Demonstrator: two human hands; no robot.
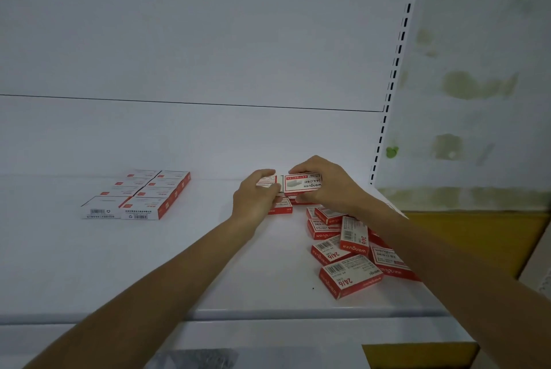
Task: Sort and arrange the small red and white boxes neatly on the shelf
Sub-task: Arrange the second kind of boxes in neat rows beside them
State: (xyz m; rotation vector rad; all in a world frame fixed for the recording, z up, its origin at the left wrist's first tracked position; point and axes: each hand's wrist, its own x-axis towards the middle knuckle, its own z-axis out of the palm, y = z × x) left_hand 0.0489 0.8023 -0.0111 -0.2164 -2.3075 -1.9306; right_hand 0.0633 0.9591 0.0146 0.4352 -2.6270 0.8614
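Note:
Both hands are raised over the back middle of the white shelf (pixel 149 273). My right hand (pixel 328 182) grips a red and white box (pixel 302 185), fingers curled over its top and thumb under it. My left hand (pixel 256 198) holds a second small box (pixel 266 182) right beside it, the two boxes almost touching. Another box (pixel 280 210) lies flat below the hands. A loose jumble of several red and white boxes (pixel 348 252) lies at the right under my right forearm. At the left, a neat block of boxes (pixel 140 197) lies in two rows.
The shelf's front edge (pixel 268 313) runs across the lower frame. A slotted upright (pixel 393 70) bounds the shelf at the right, with a stained wall (pixel 477 85) beyond it. The white back panel (pixel 208 136) stands behind the boxes.

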